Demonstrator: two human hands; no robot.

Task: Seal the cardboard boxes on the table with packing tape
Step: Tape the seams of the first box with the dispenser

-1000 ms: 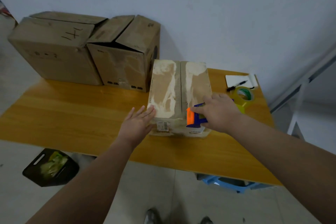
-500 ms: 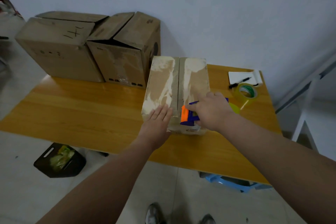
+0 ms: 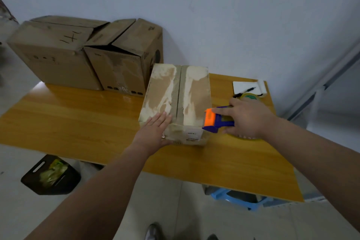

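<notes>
A wooden table (image 3: 78, 122) carries everything: two big cardboard boxes (image 3: 58, 54) stand at its far left with their flaps not lying flat, and a smaller box (image 3: 194, 91) sits nearer the middle, its two top flaps meeting along a centre seam (image 3: 178, 91). The left hand (image 3: 155, 130) lies flat with the fingers together on the near left corner of that box, pressing the flap down. The right hand (image 3: 247, 117) is wrapped around a blue and orange tape dispenser (image 3: 216, 120), held just off the box's near right edge, beside it and not on the seam. A spare tape roll (image 3: 250, 96) and a pen on white paper (image 3: 246, 86) lie behind that hand. The step looks like lining up the dispenser to tape this box; next, its orange end probably needs to come over the seam's near end, stick there, then run along the seam.
</notes>
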